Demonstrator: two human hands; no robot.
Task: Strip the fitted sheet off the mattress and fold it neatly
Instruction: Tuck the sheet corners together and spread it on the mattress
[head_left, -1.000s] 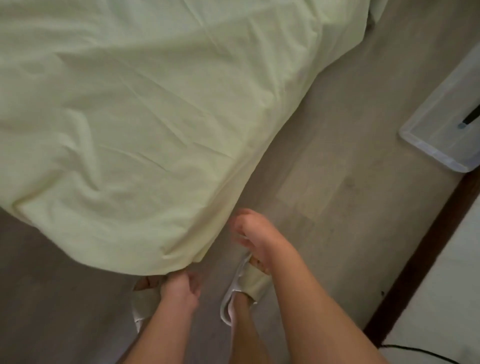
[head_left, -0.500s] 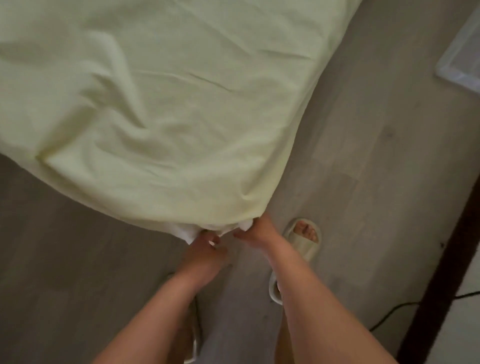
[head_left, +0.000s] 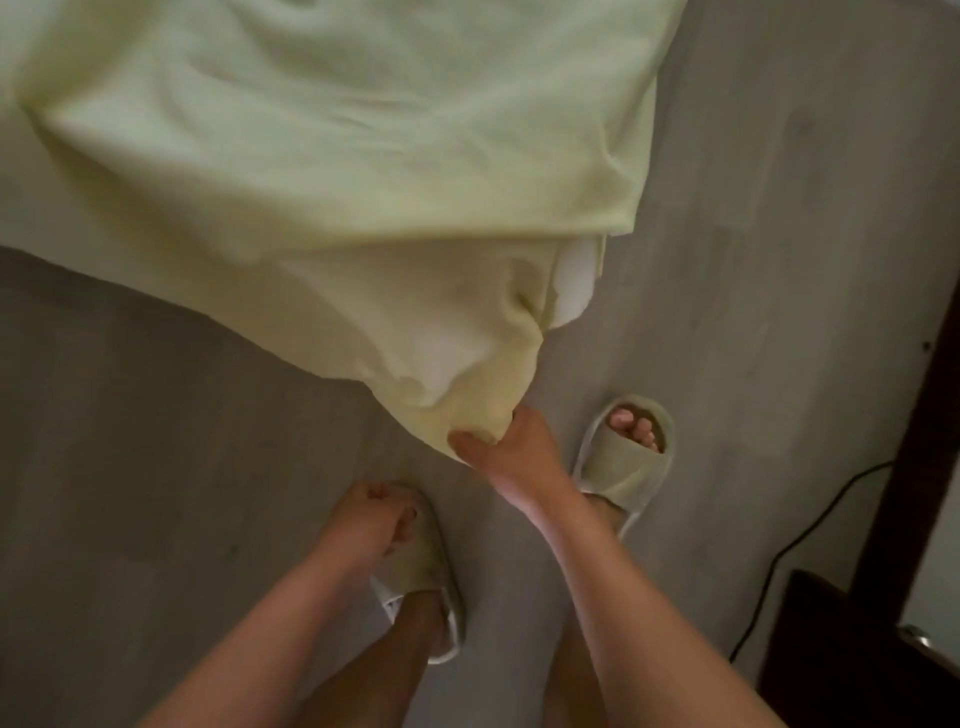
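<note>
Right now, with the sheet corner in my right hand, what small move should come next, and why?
Probably pull the right hand a little toward you, to peel the fitted sheet off this corner: white mattress already shows beside the bunched fabric it grips, and the left hand holds nothing.
</note>
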